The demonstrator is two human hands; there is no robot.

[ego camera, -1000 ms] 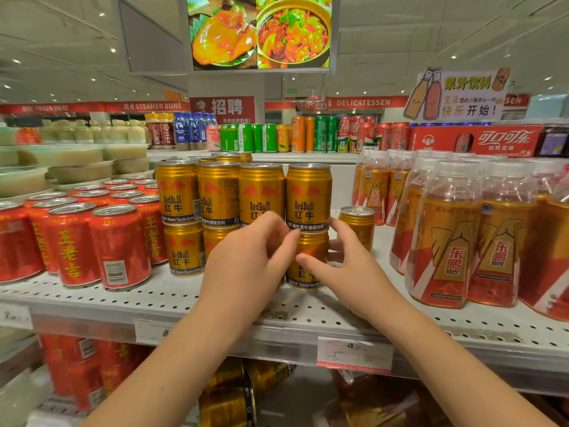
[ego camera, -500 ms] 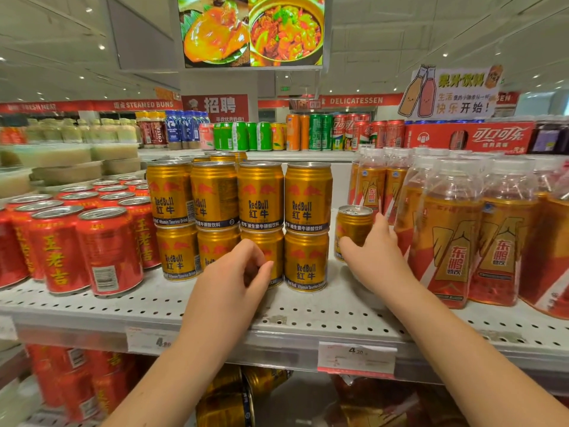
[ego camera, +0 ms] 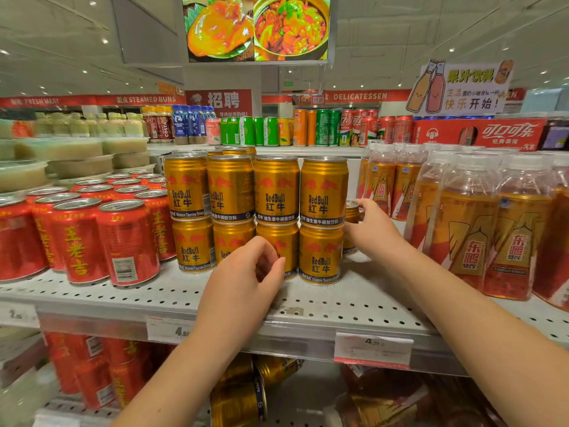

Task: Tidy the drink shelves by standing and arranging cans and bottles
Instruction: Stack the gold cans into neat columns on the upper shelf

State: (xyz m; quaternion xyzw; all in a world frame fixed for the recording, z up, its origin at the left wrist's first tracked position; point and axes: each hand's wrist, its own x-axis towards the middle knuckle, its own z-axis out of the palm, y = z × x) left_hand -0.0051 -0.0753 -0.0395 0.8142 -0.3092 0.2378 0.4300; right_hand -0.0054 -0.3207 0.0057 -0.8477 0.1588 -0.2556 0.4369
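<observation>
On the white perforated shelf, the right hand grips a lone gold can at 3 o'clock of the stacked gold cans. The left hand curls loosely at their 6 o'clock, holding nothing. Red cans stand at 9 o'clock, and a Delicatessen banner hangs beyond.

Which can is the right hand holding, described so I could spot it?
On the white shelf, find the gold stack, two cans high. Just right of it, before the orange bottles, stands a single can gripped by the right hand. Unlike its neighbours, it stands alone, one can high.
</observation>
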